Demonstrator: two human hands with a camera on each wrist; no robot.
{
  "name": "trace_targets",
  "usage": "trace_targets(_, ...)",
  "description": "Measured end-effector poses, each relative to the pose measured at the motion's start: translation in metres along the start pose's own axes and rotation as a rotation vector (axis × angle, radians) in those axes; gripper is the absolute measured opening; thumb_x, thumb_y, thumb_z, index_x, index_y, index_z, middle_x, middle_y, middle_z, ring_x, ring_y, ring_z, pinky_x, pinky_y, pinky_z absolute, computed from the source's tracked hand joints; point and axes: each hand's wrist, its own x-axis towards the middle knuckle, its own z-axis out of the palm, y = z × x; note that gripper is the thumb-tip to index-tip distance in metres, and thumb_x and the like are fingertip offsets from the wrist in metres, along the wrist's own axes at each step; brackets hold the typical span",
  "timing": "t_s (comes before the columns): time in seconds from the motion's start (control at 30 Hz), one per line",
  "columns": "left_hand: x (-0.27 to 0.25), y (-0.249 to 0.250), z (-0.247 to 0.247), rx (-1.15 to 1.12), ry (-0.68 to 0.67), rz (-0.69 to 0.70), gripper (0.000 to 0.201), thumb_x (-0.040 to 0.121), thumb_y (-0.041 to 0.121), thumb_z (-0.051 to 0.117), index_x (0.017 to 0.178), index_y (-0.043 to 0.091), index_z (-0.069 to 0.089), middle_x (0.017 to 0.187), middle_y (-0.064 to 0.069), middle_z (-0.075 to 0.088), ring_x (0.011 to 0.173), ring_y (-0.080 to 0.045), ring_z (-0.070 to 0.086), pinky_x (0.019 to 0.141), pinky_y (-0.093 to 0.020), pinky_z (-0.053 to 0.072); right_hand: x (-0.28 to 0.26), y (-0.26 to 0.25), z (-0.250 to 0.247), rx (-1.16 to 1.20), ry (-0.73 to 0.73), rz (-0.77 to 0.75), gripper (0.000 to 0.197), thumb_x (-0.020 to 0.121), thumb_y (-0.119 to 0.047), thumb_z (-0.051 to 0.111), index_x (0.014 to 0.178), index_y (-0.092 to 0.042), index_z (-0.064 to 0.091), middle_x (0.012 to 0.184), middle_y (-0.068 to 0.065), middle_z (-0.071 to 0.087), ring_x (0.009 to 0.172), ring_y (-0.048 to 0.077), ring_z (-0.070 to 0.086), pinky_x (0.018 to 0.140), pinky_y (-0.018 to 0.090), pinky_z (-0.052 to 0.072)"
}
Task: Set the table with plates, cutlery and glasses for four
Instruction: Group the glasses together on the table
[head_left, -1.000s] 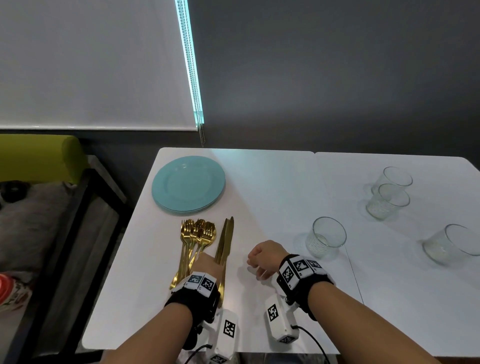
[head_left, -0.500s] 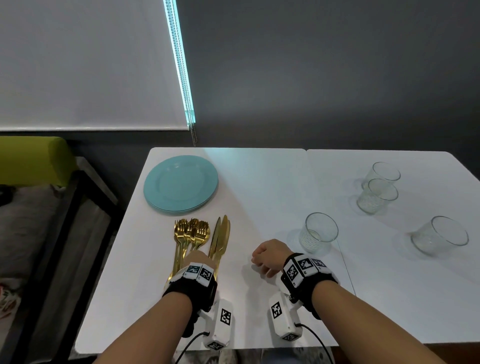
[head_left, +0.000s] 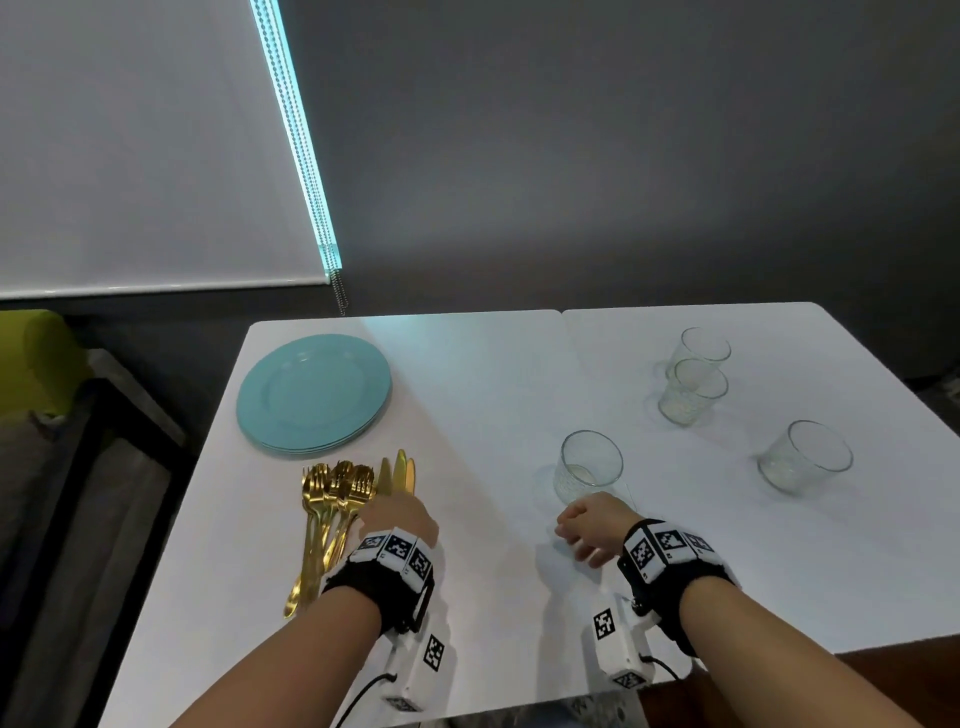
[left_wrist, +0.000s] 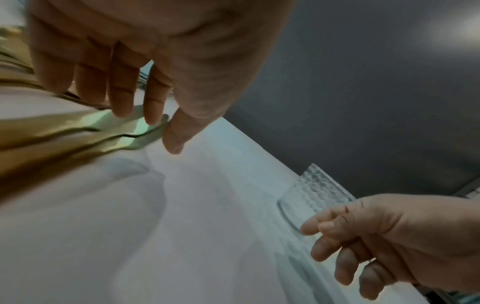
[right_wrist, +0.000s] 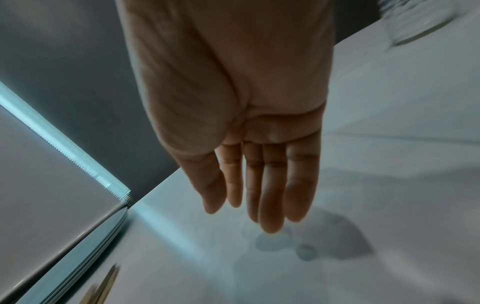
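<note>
A stack of teal plates (head_left: 313, 395) sits at the table's far left. In front of it lie several gold forks (head_left: 335, 493) and gold knives (head_left: 399, 474). My left hand (head_left: 397, 519) is over the knife handles. In the left wrist view its fingertips (left_wrist: 122, 109) touch the knives (left_wrist: 78, 131) with nearly straight fingers, and the thumb is down beside them. My right hand (head_left: 589, 526) rests just in front of the nearest glass (head_left: 588, 467), loosely open and holding nothing. Three more glasses (head_left: 691, 389) (head_left: 704, 345) (head_left: 802, 457) stand at the right.
The white table (head_left: 493, 395) is two tops joined by a seam down the middle. A dark wall runs behind it. A green seat (head_left: 31, 358) and a dark frame (head_left: 119, 426) stand to the left of the table.
My left hand has shifted slightly right, from between forks and knives onto the knives. My right hand has moved right, to just in front of the nearest glass. The head view has shifted.
</note>
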Motion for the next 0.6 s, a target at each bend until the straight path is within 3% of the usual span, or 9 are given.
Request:
trace_targets(0.1, 0.001, 0.031, -0.005, -0.038, 0.048, 0.148, 0.040, 0.094, 0.038, 0.043, 0.122, 0.011, 0.050, 0.136, -0.006, 0.050, 0.130, -0.022, 0.045, 0.109, -0.034, 0.033, 0.000, 0.026, -0.036, 0.036, 0.081, 0.048, 0.010, 0.089, -0.014, 0.061, 0.081, -0.015, 0.056, 0.078, 0.004, 0.058, 0.057, 0.016, 0.056, 0.050, 0.024, 0.046)
trace_targets(0.27, -0.004, 0.087, -0.007, -0.291, -0.045, 0.269, 0.058, 0.085, 0.039, 0.061, 0.130, 0.009, 0.042, 0.133, -0.012, 0.048, 0.126, -0.027, 0.045, 0.104, -0.031, 0.037, 0.003, 0.077, -0.101, 0.108, 0.247, 0.205, 0.007, 0.088, -0.009, 0.059, 0.091, -0.002, 0.059, 0.075, 0.008, 0.058, 0.058, 0.022, 0.054, 0.052, 0.026, 0.044)
trace_targets(0.47, -0.010, 0.138, 0.003, -0.545, -0.165, 0.258, 0.096, 0.065, 0.032, 0.083, 0.141, 0.008, 0.030, 0.139, -0.010, 0.046, 0.131, -0.024, 0.044, 0.105, -0.030, 0.037, 0.014, 0.132, -0.170, 0.112, 0.360, 0.333, 0.013, 0.087, -0.011, 0.060, 0.078, -0.001, 0.058, 0.074, 0.011, 0.061, 0.073, 0.029, 0.063, 0.062, 0.032, 0.048)
trace_targets(0.6, -0.012, 0.164, 0.010, -0.650, -0.122, 0.260, 0.096, 0.057, 0.026, 0.087, 0.137, 0.013, 0.036, 0.133, -0.005, 0.052, 0.127, -0.025, 0.049, 0.105, -0.034, 0.040, 0.017, 0.165, -0.203, 0.128, 0.425, 0.394, 0.016, 0.083, -0.012, 0.067, 0.074, 0.000, 0.060, 0.070, 0.010, 0.063, 0.068, 0.027, 0.063, 0.073, 0.034, 0.052)
